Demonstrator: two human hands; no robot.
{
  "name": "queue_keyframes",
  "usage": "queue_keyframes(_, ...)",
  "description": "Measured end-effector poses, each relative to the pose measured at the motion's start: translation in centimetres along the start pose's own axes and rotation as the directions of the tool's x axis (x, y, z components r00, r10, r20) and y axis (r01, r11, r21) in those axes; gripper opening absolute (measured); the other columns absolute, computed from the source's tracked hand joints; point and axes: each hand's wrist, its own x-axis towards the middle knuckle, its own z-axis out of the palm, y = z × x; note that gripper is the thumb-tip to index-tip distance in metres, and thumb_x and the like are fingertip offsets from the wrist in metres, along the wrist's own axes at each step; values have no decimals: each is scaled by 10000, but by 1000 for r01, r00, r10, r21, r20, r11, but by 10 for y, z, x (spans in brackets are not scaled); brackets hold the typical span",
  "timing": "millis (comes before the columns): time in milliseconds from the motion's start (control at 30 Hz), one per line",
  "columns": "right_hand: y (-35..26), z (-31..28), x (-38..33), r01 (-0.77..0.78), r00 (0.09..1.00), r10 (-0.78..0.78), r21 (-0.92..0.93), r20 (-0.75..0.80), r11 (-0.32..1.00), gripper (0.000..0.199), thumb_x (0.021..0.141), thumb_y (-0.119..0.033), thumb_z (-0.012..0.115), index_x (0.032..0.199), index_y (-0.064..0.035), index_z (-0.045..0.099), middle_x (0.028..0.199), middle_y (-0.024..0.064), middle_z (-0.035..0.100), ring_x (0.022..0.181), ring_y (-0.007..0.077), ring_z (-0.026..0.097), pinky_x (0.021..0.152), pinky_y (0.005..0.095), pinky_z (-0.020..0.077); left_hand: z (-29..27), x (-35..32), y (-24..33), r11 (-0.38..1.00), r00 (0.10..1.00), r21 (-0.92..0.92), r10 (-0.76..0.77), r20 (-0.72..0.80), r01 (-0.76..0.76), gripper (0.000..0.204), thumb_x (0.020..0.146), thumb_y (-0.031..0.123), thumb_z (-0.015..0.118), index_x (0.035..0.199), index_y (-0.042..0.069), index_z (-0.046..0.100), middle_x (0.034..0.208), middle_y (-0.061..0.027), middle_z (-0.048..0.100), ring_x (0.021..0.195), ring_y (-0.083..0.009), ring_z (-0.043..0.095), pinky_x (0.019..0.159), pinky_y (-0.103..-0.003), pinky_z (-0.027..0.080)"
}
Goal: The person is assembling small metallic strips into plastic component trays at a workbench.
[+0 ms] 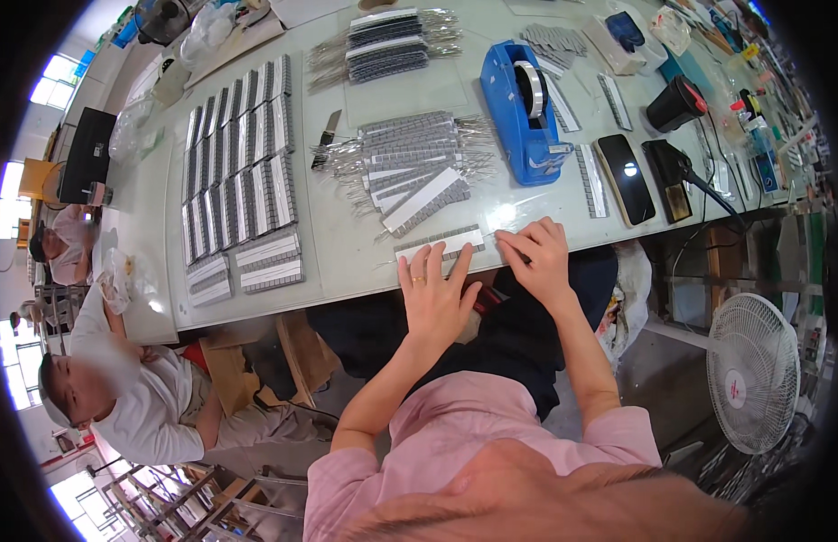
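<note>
At the table's front edge lies a grey segmented strip with a white band [451, 243]. My left hand [435, 294] rests on it, fingers stretched apart and fingertips pressing its face. Just beyond the strip's right end, my right hand [538, 259] has thumb and fingers drawn together close to the tabletop. Anything between those fingertips is too small to make out. Behind my hands sits a loose pile of similar strips [410, 154] with thin wires sticking out at both sides. One strip with a white band [423, 200] lies slantwise on top of it.
Rows of strips [243, 163] stand at left. A blue tape dispenser [518, 117], phone [625, 181], black cup [676, 104] and knife [328, 135] lie around. More wired strips [387, 45] sit farther back. A person [157, 397] sits at left; a fan [753, 375] stands right.
</note>
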Motion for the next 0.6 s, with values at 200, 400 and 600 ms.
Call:
queue_keyframes(200,-7,5,6,53,997,-53,9,57,999,151,741,-139,747,892,-144,739,684,-20,527,701,181,509,658,337,370,2,0,-1,1000,1000,-3,-14,-12,14,549,795,305,721,1312,212,562,1274,-147,452,1212,-345,418,1052,-581,290)
queue_keyframes(400,-10,8,9,96,993,-97,23,60,995,164,741,-145,746,903,-135,727,689,-23,517,704,178,507,657,337,370,1,-1,-3,1000,1000,-10,-11,-9,11,563,792,301,723,1320,209,551,1284,-166,430,1220,-355,399,1053,-577,294)
queue_keyframes(600,-12,7,13,299,953,-284,-159,106,941,177,749,-137,718,924,-129,694,715,-16,499,719,183,507,653,336,371,-7,1,-4,998,1000,-69,-8,18,9,610,773,310,742,1336,203,536,1280,-196,398,1219,-380,362,1055,-550,302)
